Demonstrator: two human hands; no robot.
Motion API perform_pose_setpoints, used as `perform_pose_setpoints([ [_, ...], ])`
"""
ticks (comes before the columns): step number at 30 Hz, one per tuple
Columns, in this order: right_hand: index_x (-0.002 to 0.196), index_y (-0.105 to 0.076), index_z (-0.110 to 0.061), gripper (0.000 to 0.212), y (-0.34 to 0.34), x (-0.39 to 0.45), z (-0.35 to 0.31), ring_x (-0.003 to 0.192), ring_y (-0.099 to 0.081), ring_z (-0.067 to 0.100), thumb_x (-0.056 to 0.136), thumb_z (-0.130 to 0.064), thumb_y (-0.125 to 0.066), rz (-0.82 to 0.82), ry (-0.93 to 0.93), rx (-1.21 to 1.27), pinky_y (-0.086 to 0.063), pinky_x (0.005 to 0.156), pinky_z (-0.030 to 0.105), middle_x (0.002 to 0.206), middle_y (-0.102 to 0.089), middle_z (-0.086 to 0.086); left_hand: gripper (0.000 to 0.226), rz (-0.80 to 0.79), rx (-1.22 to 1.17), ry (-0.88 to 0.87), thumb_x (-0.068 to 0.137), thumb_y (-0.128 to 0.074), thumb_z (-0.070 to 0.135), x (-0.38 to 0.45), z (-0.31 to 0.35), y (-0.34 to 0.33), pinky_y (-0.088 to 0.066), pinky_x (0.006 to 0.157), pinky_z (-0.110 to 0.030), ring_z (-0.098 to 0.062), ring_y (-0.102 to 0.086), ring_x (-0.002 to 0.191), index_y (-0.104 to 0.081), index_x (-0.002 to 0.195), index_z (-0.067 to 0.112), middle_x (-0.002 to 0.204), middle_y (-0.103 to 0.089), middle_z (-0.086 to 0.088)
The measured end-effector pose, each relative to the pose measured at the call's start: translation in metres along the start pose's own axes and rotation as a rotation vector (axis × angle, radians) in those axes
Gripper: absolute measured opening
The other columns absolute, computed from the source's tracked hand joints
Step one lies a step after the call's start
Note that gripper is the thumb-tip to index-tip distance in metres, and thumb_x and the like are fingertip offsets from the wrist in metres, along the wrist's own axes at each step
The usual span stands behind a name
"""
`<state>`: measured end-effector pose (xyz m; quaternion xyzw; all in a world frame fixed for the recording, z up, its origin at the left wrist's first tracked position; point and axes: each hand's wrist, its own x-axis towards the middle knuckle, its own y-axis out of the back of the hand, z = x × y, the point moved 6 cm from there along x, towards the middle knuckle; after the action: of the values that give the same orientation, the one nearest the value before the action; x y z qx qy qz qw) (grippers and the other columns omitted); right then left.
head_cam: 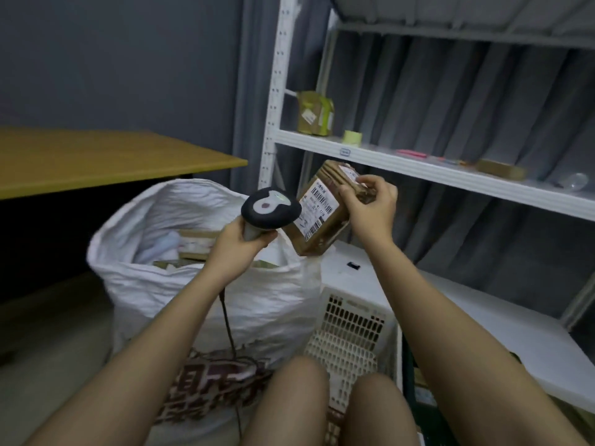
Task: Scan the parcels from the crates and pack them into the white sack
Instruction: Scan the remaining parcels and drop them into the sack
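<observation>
Parcel (322,210), a brown labelled box, is pinched in the right hand (370,204) above the white sack's (193,284) right rim; the left hand (241,243) grips the barcode scanner (270,210) just beside it. Tilted label and close range may spoil the read; the light grip could drop it outside.

Parcels (193,244) deep in the white sack (167,284), mostly hidden; label print (317,210) too blurred.

Left hand (240,241) holds scanner (271,210) beside labelled parcel (323,209) — right hand (372,204) grips it — above white sack (206,284).
</observation>
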<state>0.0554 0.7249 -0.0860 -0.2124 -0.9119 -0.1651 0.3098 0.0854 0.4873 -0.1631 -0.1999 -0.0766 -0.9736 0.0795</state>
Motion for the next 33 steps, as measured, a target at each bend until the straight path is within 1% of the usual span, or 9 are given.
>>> perform_pose_setpoints([
  [3, 0.101, -0.059, -0.027, 0.022, -0.048, 0.003, -0.015, 0.108, -0.052, 0.014, 0.084, -0.029, -0.073, -0.012, 0.038, 0.047, -0.046, 0.087, 0.019, 0.115, -0.039, -0.006, 0.027, 0.087, -0.004, 0.029, 0.079, -0.075, 0.021, 0.002, -0.002, 0.048, -0.054, 0.077, -0.035, -0.019, -0.066, 0.087, -0.057, 0.092, 0.037, 0.093, -0.068, 0.002],
  [6, 0.104, -0.059, -0.025, 0.025, -0.087, 0.008, -0.022, 0.116, -0.049, 0.020, 0.083, -0.030, -0.072, 0.021, 0.088, 0.087, -0.044, 0.095, 0.027, 0.115, -0.036, -0.007, 0.027, 0.151, -0.019, 0.037, 0.084, -0.070, 0.014, 0.002, -0.012, 0.082, -0.049, 0.061, -0.019, -0.006, -0.064, 0.074, -0.057, 0.106, 0.023, 0.092, -0.066, 0.002],
  [10, 0.124, -0.053, -0.017, 0.042, -0.129, 0.002, -0.001, 0.122, -0.042, 0.020, 0.087, -0.026, -0.070, -0.006, 0.125, 0.024, -0.042, 0.097, 0.025, 0.127, -0.032, 0.002, 0.031, 0.211, 0.031, 0.051, 0.084, -0.071, 0.019, 0.005, -0.033, 0.102, -0.047, 0.076, -0.023, -0.004, -0.061, 0.091, -0.057, 0.111, 0.025, 0.098, -0.066, 0.012],
  [11, 0.130, -0.050, -0.016, 0.046, -0.142, 0.001, 0.014, 0.124, -0.041, 0.020, 0.088, -0.024, -0.068, -0.134, 0.103, -0.063, -0.040, 0.100, 0.027, 0.133, -0.032, 0.005, 0.030, 0.214, 0.024, 0.055, 0.084, -0.071, 0.018, 0.008, -0.038, 0.101, -0.048, 0.076, -0.024, -0.006, -0.062, 0.092, -0.058, 0.110, 0.023, 0.097, -0.067, 0.011],
  [14, 0.135, -0.053, -0.016, 0.042, -0.176, -0.024, 0.074, 0.121, -0.051, 0.022, 0.095, -0.025, -0.061, -0.835, -0.149, -0.411, -0.042, 0.099, 0.030, 0.141, -0.048, 0.006, 0.027, 0.189, 0.011, 0.093, 0.083, -0.072, 0.017, 0.015, -0.050, 0.092, -0.048, 0.078, -0.024, -0.003, -0.064, 0.090, -0.059, 0.103, 0.029, 0.096, -0.068, 0.010],
  [15, 0.131, -0.058, -0.016, 0.036, -0.175, -0.031, 0.088, 0.122, -0.053, 0.022, 0.096, -0.024, -0.058, -0.938, -0.201, -0.462, -0.040, 0.097, 0.029, 0.138, -0.054, 0.004, 0.028, 0.170, 0.005, 0.094, 0.082, -0.073, 0.017, 0.017, -0.053, 0.087, -0.048, 0.082, -0.027, -0.002, -0.064, 0.091, -0.058, 0.101, 0.032, 0.097, -0.068, 0.010],
  [19, 0.111, -0.070, -0.021, 0.020, -0.156, -0.016, 0.102, 0.114, -0.059, 0.018, 0.096, -0.018, -0.057, -0.772, -0.104, -0.364, -0.046, 0.100, 0.032, 0.121, -0.067, -0.001, 0.036, 0.105, 0.059, 0.101, 0.079, -0.076, 0.027, 0.024, -0.058, 0.063, -0.047, 0.089, -0.031, -0.011, -0.062, 0.100, -0.060, 0.111, 0.026, 0.102, -0.069, 0.007],
  [25, 0.096, -0.073, -0.020, 0.018, -0.092, 0.000, 0.080, 0.100, -0.062, 0.011, 0.094, -0.013, -0.057, -0.536, -0.023, -0.212, -0.048, 0.092, 0.028, 0.102, -0.068, -0.006, 0.033, 0.023, 0.064, 0.076, 0.078, -0.076, 0.030, 0.025, -0.048, 0.008, -0.049, 0.089, -0.033, -0.010, -0.062, 0.098, -0.060, 0.107, 0.028, 0.102, -0.068, 0.010],
  [33, 0.092, -0.069, -0.024, 0.016, 0.022, -0.007, 0.131, 0.100, -0.060, 0.010, 0.095, -0.015, -0.056, -0.340, -0.207, -0.225, -0.045, 0.086, 0.025, 0.105, -0.066, -0.004, 0.030, -0.143, -0.007, 0.028, 0.083, -0.071, 0.016, 0.015, -0.028, -0.112, -0.041, 0.079, -0.022, -0.009, -0.059, 0.096, -0.057, 0.108, 0.024, 0.097, -0.063, 0.010],
])
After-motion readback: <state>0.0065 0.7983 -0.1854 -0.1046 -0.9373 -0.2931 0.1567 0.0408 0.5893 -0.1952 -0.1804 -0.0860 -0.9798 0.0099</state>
